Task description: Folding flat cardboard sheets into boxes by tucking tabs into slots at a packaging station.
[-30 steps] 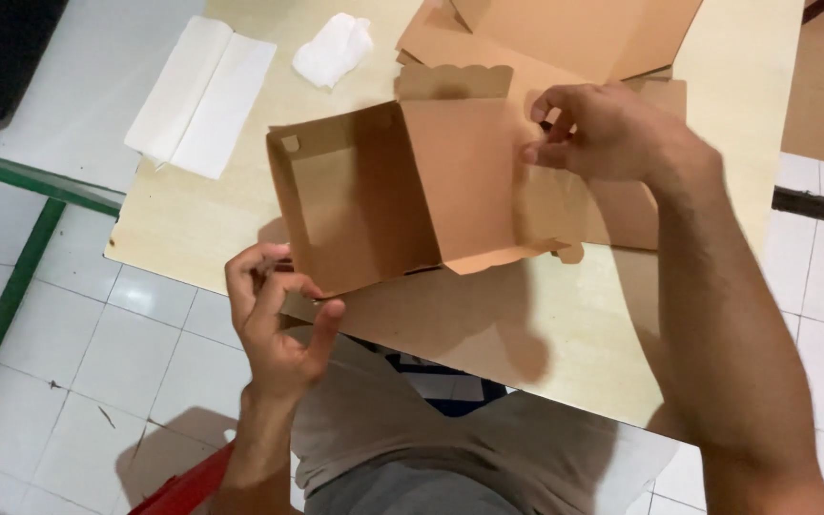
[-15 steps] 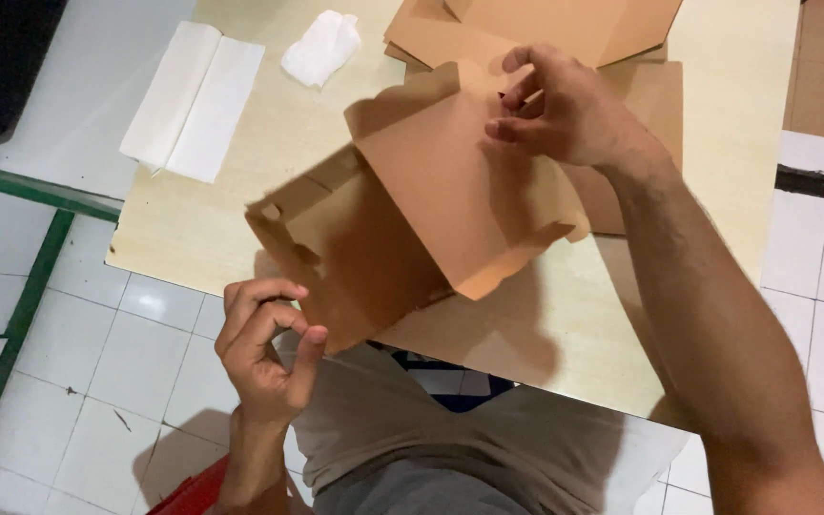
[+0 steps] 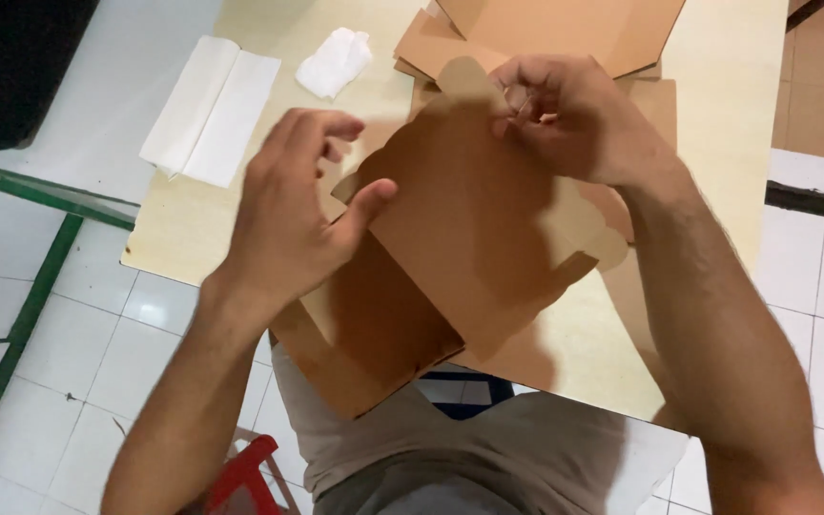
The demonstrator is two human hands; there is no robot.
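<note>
Both hands on a half-folded brown box above the near edge of the desk

The left hand [image 3: 293, 215], which a second before had hung loosely curled below the desk [image 3: 193, 229], had come up to the box [image 3: 450, 238]; its fingers were spread, the thumb pressed on the box's left edge. The right hand [image 3: 574, 119] pinched a small tab at the far top edge of the box, as it had half a second earlier. The box had tipped over, its plain outer face now up and its near part hanging past the desk edge over the lap. By this, the folding looked to have passed from one-handed turning to a two-handed hold. Flat brown blanks [image 3: 565, 29] lay at the far side, a folded white sheet [image 3: 212, 110] and a crumpled tissue [image 3: 336, 62] at the far left
</note>
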